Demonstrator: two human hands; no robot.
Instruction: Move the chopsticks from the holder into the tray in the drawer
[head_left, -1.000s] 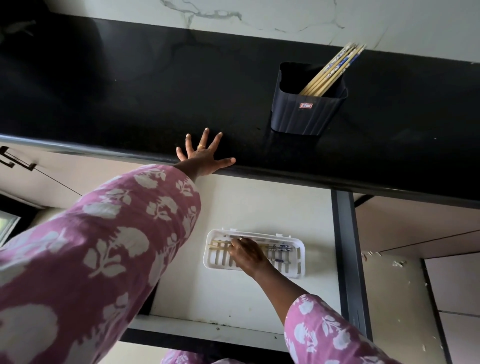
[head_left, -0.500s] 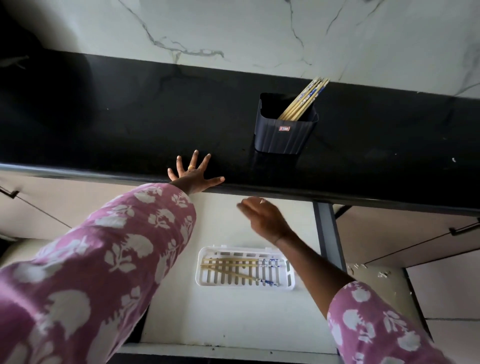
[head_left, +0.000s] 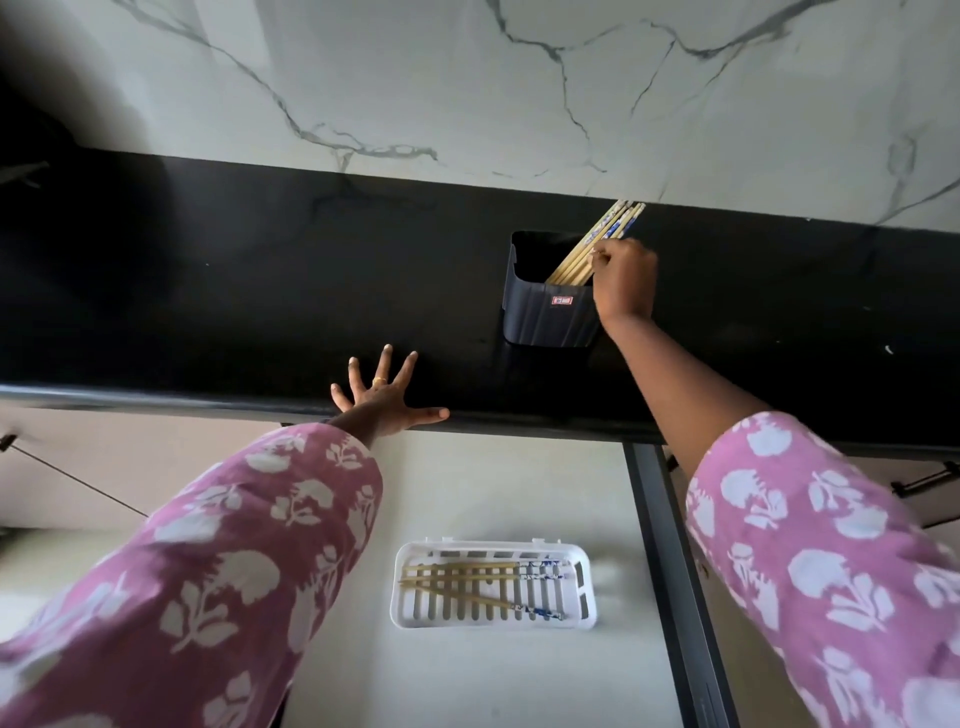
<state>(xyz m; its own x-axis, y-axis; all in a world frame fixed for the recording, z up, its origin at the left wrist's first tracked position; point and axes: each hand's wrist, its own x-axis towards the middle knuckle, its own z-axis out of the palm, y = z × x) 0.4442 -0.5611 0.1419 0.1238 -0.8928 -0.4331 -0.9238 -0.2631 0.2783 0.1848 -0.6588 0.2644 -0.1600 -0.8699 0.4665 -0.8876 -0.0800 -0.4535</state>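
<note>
The chopsticks (head_left: 597, 244) are leaning toward 1 o'clock out of the dark holder (head_left: 545, 317), which is standing on the black counter (head_left: 208, 291). The right hand (head_left: 623, 283) is pinching them with curled fingers at the holder's 2 o'clock corner. The left hand (head_left: 384, 402) is lying flat, fingers spread, on the counter edge at the holder's 8 o'clock. At 6 o'clock, other chopsticks (head_left: 462, 577) are lying in the white tray (head_left: 584, 592) in the drawer (head_left: 493, 493).
</note>
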